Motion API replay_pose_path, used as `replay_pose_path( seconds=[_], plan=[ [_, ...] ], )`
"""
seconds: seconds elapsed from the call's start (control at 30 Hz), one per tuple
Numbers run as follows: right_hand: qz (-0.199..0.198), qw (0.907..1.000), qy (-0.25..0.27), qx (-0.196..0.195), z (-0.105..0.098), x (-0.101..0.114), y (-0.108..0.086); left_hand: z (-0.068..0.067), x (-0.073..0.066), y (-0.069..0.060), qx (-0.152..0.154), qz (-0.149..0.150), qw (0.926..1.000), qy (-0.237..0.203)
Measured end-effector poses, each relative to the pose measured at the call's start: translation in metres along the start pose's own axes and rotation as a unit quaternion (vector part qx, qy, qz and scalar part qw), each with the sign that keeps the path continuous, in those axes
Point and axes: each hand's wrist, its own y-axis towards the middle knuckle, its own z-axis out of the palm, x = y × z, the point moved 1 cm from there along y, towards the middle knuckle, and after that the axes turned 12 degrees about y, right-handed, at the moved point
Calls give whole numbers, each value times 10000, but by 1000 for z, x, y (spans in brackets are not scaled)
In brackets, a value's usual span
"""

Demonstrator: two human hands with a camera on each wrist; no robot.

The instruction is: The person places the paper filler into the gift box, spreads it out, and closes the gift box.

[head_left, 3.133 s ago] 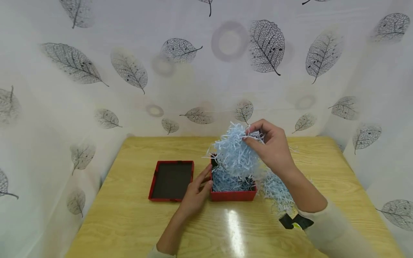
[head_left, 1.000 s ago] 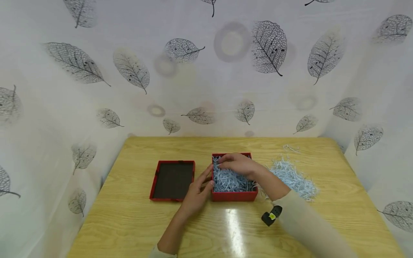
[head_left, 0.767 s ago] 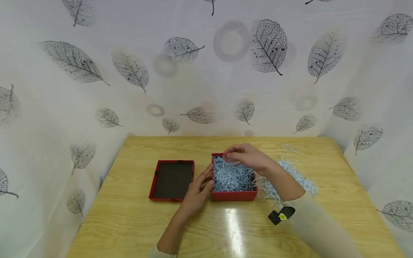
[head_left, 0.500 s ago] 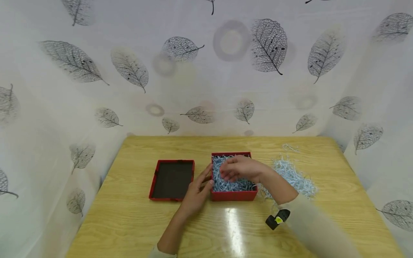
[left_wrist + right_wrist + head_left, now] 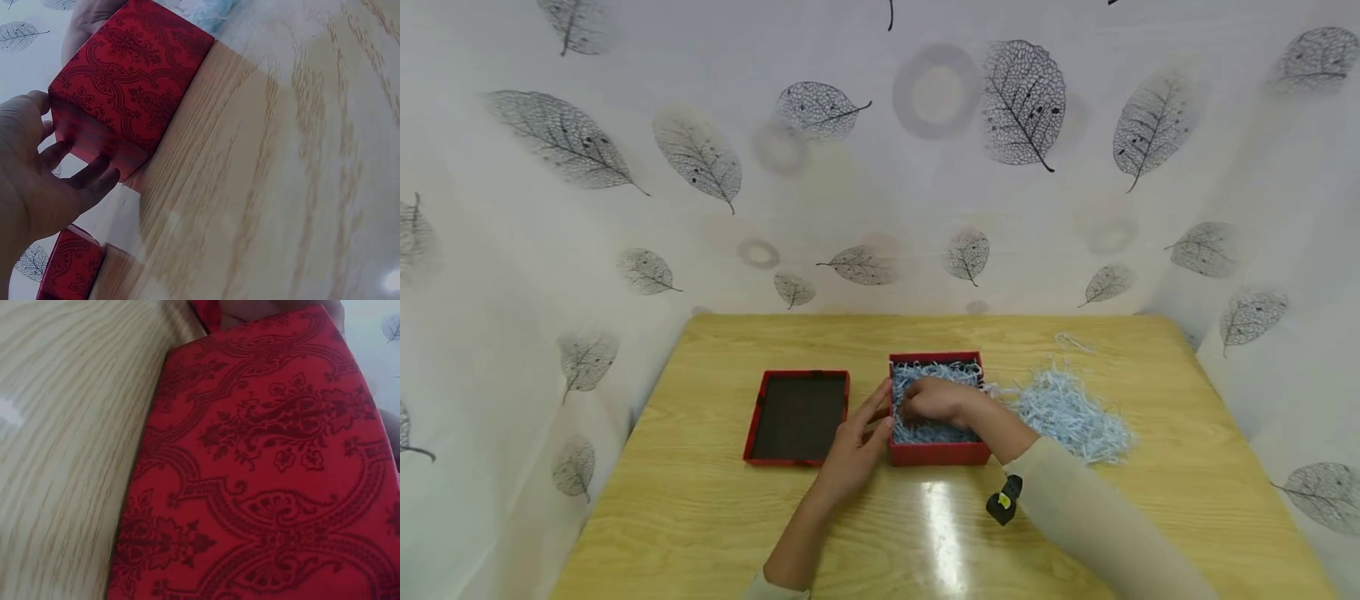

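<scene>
A red box with dark scroll patterning (image 5: 940, 454) stands open-topped on the table, filled with light-blue shredded paper (image 5: 928, 372). My right hand (image 5: 938, 402) is down inside the box, fingers bent into the shreds; its fingertips are hidden there. Against the box's left side rest the extended fingers of my left hand (image 5: 852, 454). From the left wrist view, the left hand (image 5: 40, 178) touches the wall of the red box (image 5: 134, 75) with its fingertips. The right wrist view is mostly filled by the box's patterned front (image 5: 269, 456).
To the left lies the red box lid (image 5: 797, 417), its dark inside facing up. A loose pile of blue shredded paper (image 5: 1071, 417) sits right of the box, with a few stray strands (image 5: 1073, 342) behind it. The wooden table (image 5: 700, 533) meets a leaf-print curtain (image 5: 865, 183).
My right hand carried a clump of shredded paper into the box, lifted off it, shifted about and now is down in the shreds again. My left hand stays at the box's side.
</scene>
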Motion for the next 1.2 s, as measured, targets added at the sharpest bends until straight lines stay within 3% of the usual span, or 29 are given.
replay_pose_path(
  seconds=[0.3,0.47,0.6,0.8,1.0,1.2],
  plan=[
    [-124,9996,214,100,-14,1,-15,1,-6,3,172,-91,9997,-130],
    [-321,9949,924,251,-25,17,-30,-1,-6,1,50,-181,9996,-220],
    [-504,9867,1539,141,-34,29,-38,-1,-5,1,29,-184,9997,-128],
    [-501,9772,2060,-94,-36,27,-29,-1,-1,1,49,-131,9999,-43],
    [-363,9787,2015,-117,-27,12,-13,1,0,1,93,-108,9999,-36],
    [-103,9882,1521,-147,-22,6,-1,-1,-1,0,79,-88,9999,62]
  ],
)
